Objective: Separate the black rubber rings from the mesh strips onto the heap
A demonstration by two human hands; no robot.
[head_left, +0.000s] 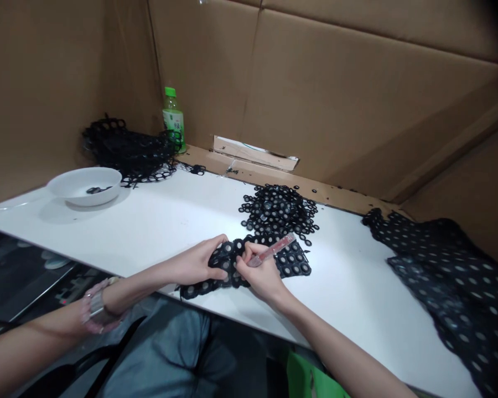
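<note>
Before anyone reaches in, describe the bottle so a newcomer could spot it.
Find the white table, then the tangled black netting at its far left. The bottle stands upright, partly behind that netting. Unlike the bowl nearby, it is tall, with a bright green cap.

Glossy white tabletop point(161, 218), matt brown cardboard walls point(323, 99)

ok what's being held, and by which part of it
The left hand grips the black sheet of discs by its left part; the right hand holds a reddish pen-like tool near its lower end.
</note>
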